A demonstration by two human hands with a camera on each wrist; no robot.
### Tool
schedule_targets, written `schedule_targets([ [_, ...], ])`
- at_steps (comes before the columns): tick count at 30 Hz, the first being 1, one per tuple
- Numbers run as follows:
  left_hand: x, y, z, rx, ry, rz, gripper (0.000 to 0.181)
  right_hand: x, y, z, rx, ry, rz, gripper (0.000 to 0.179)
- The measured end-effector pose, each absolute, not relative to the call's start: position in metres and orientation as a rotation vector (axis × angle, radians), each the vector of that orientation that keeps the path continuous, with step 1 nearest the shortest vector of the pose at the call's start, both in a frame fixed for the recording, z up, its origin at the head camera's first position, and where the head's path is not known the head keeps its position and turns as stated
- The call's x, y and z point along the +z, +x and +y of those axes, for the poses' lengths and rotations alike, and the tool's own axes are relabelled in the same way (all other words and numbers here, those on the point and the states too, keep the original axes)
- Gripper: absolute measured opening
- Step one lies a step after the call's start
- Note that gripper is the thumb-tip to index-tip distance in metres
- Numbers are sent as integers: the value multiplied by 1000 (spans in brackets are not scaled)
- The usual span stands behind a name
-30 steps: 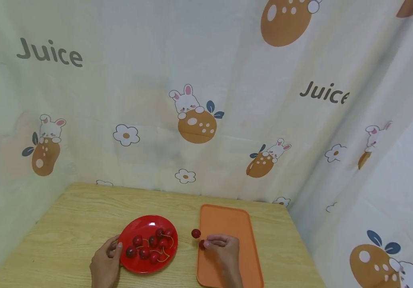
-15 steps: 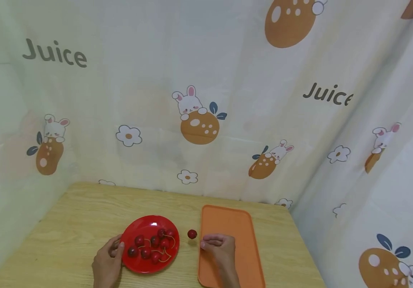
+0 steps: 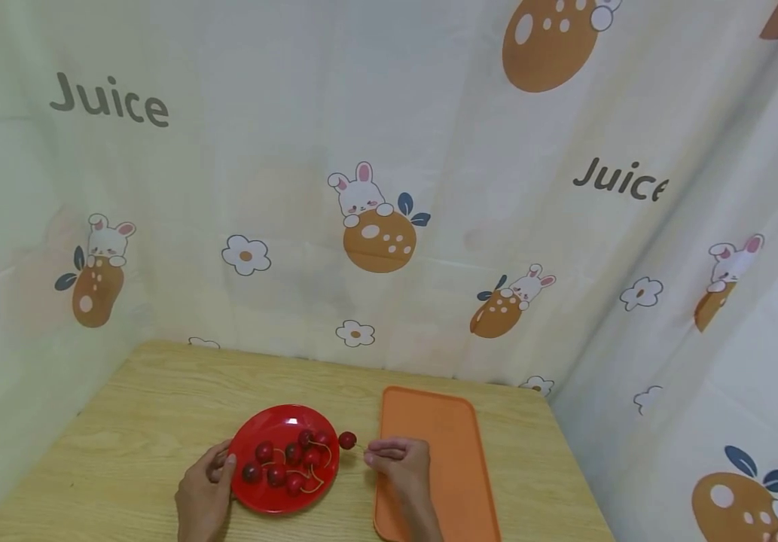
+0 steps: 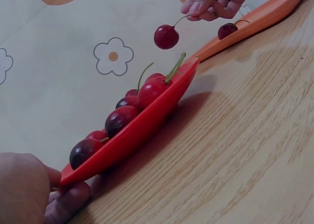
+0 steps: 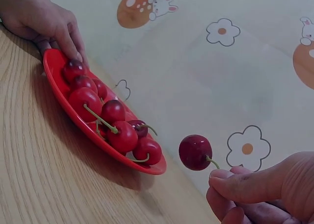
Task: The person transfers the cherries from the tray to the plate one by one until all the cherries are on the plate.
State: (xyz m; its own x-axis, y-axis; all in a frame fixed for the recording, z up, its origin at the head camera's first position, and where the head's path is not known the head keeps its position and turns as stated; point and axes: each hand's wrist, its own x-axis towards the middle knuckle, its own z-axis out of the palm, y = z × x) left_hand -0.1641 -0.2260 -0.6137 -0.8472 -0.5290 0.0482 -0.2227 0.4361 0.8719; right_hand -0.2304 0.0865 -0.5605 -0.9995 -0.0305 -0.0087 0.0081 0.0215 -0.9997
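Note:
My left hand [image 3: 202,491] grips the left rim of a round red plate [image 3: 263,421], thumb on top and fingers beneath in the left wrist view. Several dark red cherries [image 5: 86,104] lie piled in the plate, some with green stems. By its stem, my right hand [image 3: 404,468] pinches a single cherry [image 5: 195,152] between thumb and finger. That cherry hangs in the air just off the plate's right rim, as the right wrist view shows. Another cherry [image 4: 227,31] rests at the orange tray [image 3: 429,412], hidden behind my right hand in the head view.
The tray lies lengthwise on the wood-grain table [image 3: 178,391], right of the plate, with my right forearm across it. A pale curtain [image 3: 280,188] printed with rabbits, fruit and flowers encloses the table at the back and sides.
My right hand has moved left from over the tray, carrying the cherry up to the plate's right rim. A second cherry near its fingertips is no longer visible there. The left hand keeps its grip.

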Motion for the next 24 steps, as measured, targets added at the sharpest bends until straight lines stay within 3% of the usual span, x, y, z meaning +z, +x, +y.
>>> schedule_targets([
  [24, -618, -168, -226, -1390, 671, -2384, 40, -555, -234, 70, -2171, -128, 2241, 22],
])
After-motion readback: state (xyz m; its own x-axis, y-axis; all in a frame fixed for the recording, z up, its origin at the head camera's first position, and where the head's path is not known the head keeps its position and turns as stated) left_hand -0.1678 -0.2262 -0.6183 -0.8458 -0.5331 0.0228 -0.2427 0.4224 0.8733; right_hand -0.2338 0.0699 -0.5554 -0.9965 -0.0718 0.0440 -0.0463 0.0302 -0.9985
